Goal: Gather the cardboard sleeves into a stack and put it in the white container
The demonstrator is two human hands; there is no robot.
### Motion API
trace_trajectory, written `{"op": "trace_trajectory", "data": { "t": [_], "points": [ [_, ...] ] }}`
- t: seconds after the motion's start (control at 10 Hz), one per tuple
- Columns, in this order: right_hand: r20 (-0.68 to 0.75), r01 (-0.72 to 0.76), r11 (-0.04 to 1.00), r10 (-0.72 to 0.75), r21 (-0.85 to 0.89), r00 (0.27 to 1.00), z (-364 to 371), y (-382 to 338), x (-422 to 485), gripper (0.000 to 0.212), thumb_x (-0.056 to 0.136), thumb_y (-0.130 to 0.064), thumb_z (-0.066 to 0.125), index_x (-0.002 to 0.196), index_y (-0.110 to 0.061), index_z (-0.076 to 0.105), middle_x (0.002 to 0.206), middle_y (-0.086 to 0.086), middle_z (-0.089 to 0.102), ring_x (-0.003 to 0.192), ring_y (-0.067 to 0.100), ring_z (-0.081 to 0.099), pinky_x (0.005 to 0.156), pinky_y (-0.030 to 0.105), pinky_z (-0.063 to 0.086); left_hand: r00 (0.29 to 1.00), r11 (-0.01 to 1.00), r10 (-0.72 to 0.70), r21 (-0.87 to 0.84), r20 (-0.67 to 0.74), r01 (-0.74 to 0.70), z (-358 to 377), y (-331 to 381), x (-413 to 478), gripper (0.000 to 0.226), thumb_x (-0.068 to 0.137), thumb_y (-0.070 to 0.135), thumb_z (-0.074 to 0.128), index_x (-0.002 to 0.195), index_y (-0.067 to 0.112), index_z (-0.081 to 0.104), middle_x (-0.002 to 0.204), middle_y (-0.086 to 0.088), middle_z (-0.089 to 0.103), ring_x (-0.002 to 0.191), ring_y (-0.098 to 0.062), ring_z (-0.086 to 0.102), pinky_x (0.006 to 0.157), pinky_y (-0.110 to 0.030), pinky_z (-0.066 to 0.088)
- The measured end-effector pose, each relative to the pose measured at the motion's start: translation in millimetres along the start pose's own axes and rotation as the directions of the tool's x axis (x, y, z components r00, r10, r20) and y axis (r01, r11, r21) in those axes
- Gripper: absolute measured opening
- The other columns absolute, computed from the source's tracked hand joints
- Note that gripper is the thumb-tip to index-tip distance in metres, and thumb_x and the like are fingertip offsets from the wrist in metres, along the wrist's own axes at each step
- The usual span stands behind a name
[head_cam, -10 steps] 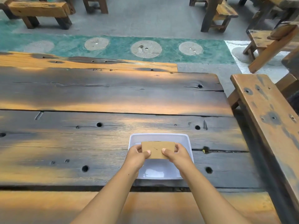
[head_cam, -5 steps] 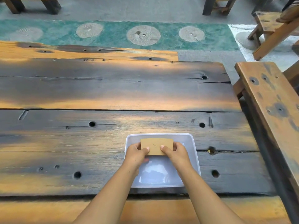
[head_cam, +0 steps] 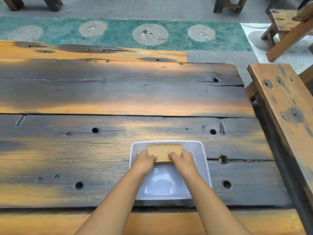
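A person is standing at a dark, weathered wooden table (head_cam: 118, 92) marked with knots and round holes, both bare forearms reaching forward over its near edge. The left hand (head_cam: 145, 162) is gripping the left end of a stack of cardboard sleeves (head_cam: 164, 152), thumb lying on the top face and the remaining fingers curled out of sight beneath. The right hand (head_cam: 182, 161) is gripping the right end in the same manner, thumb on top, fingers closed around the edge. The stack is being held flat, its brown top face turned upward, over the far half of the white container (head_cam: 202, 160); whether its underside is touching the container floor cannot be told. How many sleeves make up the stack cannot be told either, as only the top one is showing. The container is sitting on the table close to the near edge, its nearer half bare and reflecting light. A wooden bench (head_cam: 286, 106) is standing just beside the table on the right, and a green strip of floor (head_cam: 118, 34) with round stone discs is running beyond the far edge.
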State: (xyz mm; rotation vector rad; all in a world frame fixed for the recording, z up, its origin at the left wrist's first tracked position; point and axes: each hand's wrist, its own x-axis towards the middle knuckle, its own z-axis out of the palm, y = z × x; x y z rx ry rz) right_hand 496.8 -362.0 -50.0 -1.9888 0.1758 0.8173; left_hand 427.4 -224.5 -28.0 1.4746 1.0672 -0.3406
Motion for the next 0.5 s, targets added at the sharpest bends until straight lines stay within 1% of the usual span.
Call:
{"op": "trace_trajectory", "data": {
  "t": [0.1, 0.2, 0.3, 0.4, 0.5],
  "points": [
    [0.003, -0.011, 1.0, 0.011, -0.018, 1.0, -1.3, -1.2, 0.6, 0.032, 0.087, -0.04, 0.063, 0.107, -0.015, 0.068, 0.12, 0.016, 0.064, 0.103, 0.027, 0.065, 0.098, 0.043, 0.051, 1.0, 0.999, -0.02, -0.027, -0.002, 0.02, 1.1, 1.5, -1.6, 0.025, 0.1, 0.024, 0.051, 0.112, 0.009, 0.066, 0.12, -0.011, 0.066, 0.085, -0.017, 0.059, 0.066, -0.03, 0.043],
    [0.009, -0.011, 1.0, 0.011, -0.003, 1.0, -3.2, -1.9, -2.2, 0.039, 0.086, -0.048, 0.065, 0.107, -0.015, 0.065, 0.121, 0.012, 0.063, 0.1, 0.023, 0.065, 0.09, 0.037, 0.05, 0.998, 0.991, -0.062, -0.116, 0.019, 0.064, -1.7, 6.4, -4.8, 0.024, 0.099, 0.028, 0.053, 0.112, 0.011, 0.065, 0.109, -0.006, 0.066, 0.086, -0.016, 0.059, 0.071, -0.032, 0.044],
    [-0.002, -0.028, 0.999, 0.028, -0.036, 1.0, -9.8, -6.3, -15.9, 0.053, 0.085, -0.058, 0.061, 0.106, -0.009, 0.059, 0.12, 0.012, 0.057, 0.101, 0.024, 0.062, 0.082, 0.033, 0.043, 0.993, 0.972, -0.118, -0.199, 0.03, 0.122, -9.6, 16.9, -17.0, 0.034, 0.097, 0.034, 0.056, 0.119, 0.008, 0.06, 0.105, -0.004, 0.06, 0.092, -0.021, 0.057, 0.09, -0.039, 0.046],
    [0.022, 0.021, 0.99, -0.018, -0.143, 1.0, -21.2, -12.1, -37.1, 0.046, 0.09, -0.051, 0.06, 0.112, -0.012, 0.05, 0.115, 0.006, 0.046, 0.096, 0.023, 0.052, 0.082, 0.034, 0.041, 0.996, 0.989, -0.087, -0.121, 0.019, 0.089, -19.3, 26.2, -34.3, 0.041, 0.096, 0.031, 0.059, 0.129, 0.008, 0.05, 0.117, -0.007, 0.053, 0.104, -0.026, 0.053, 0.1, -0.042, 0.047],
    [-0.02, 0.094, 0.972, -0.101, -0.217, 0.995, -36.2, -22.3, -66.8, 0.054, 0.092, -0.04, 0.06, 0.135, -0.012, 0.044, 0.118, 0.004, 0.053, 0.101, 0.022, 0.054, 0.082, 0.031, 0.038, 1.0, 0.999, 0.015, -0.032, 0.005, -0.015, -25.5, 35.9, -64.8, 0.023, 0.096, 0.024, 0.056, 0.113, 0.009, 0.058, 0.1, -0.009, 0.058, 0.091, -0.024, 0.056, 0.083, -0.036, 0.049]
  ]
}}
